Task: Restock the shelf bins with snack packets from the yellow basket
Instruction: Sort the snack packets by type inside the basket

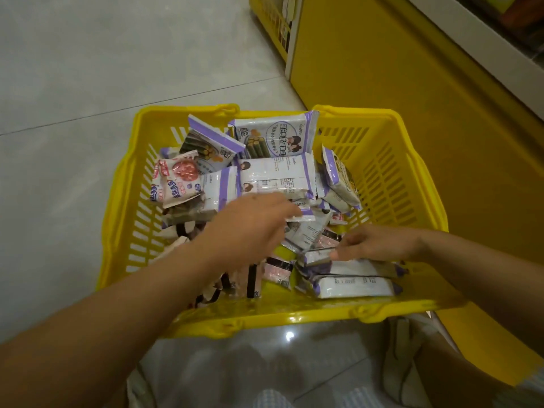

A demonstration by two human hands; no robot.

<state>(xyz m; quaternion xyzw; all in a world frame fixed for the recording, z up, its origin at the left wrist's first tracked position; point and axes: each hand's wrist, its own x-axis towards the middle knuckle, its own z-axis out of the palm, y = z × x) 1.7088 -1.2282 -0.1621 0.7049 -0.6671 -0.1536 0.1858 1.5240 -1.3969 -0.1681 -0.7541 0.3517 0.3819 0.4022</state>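
The yellow basket [382, 136] stands on the floor below me, full of snack packets. Most are white-and-purple seaweed-roll packets [273, 136]; pink-and-white packets [176, 178] lie at the left, and dark-banded ones sit near the front. My left hand [253, 222] reaches into the middle of the pile, its fingertips closed on the edge of a purple-white packet [304, 217]. At the basket's near right, my right hand [379, 242] pinches the top of a small stack of purple-white packets [350, 285], thumb on the uppermost one. No shelf bins are in view.
A yellow shelf base [382, 69] runs along the right, with a white shelf edge [471, 33] above it. Another yellow slatted crate [273, 28] sits at the top. Grey floor tiles [88, 113] lie to the left. A cardboard box [441, 366] is at the lower right.
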